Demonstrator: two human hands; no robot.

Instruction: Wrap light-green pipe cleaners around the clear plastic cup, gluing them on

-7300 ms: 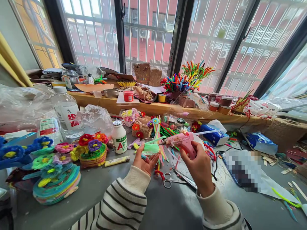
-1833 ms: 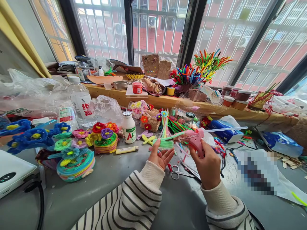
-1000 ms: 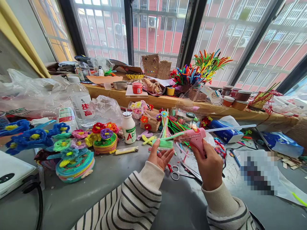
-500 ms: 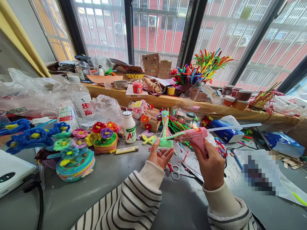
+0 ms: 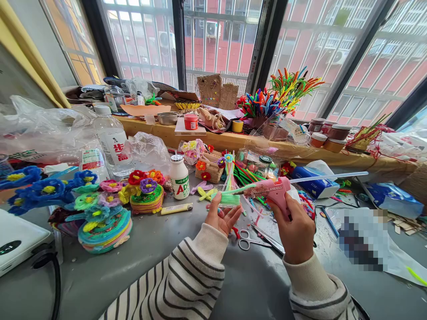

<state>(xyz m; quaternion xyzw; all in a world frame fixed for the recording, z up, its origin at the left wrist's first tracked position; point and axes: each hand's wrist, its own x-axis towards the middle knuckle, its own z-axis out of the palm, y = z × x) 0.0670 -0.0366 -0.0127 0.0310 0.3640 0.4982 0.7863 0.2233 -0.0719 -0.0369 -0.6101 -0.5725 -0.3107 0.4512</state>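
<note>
My right hand (image 5: pixel 293 226) is wrapped round the handle of a pink hot glue gun (image 5: pixel 277 191), whose nozzle points left. A long clear glue stick (image 5: pixel 328 177) juts out of its back end. In my left hand (image 5: pixel 220 215), between thumb and fingers, is a small light-green piece wound from pipe cleaners (image 5: pixel 227 199). A pale green strand runs from this piece toward the gun. The nozzle tip lies close to the green piece; whether they touch I cannot tell. Below the hands, scissors (image 5: pixel 245 241) rest on the grey table.
Pipe-cleaner flowers on coiled round bases (image 5: pixel 105 231) stand at the left, near a large water bottle (image 5: pixel 111 144). A white drink bottle (image 5: pixel 179 178) and a lighter (image 5: pixel 176 208) are in the middle. Tissue packs (image 5: pixel 313 182), a black cable and a plastic sleeve lie right.
The glue gun and my right hand have shifted slightly to the right, drawing back a little from the green piece. My left hand stays nearly still.
</note>
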